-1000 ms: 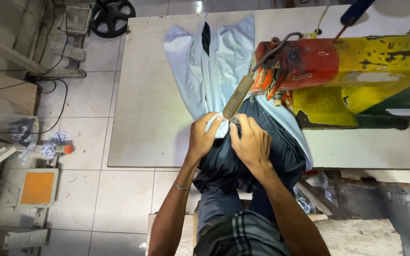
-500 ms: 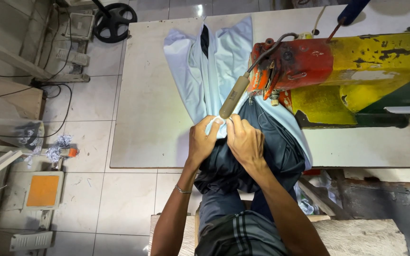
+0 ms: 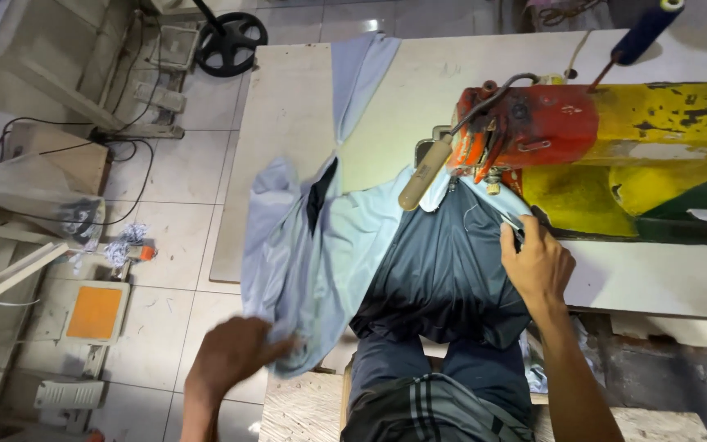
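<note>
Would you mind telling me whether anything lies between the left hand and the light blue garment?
Nothing visible does: the left hand is already on the lower edge of the light blue garment, which hangs off the table. The hand is motion-blurred.

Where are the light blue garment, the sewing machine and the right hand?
light blue garment (image 3: 304,254): head view, on its bunched middle.
sewing machine (image 3: 615,131): head view, on its body.
right hand (image 3: 538,262): head view, on its back.
</note>
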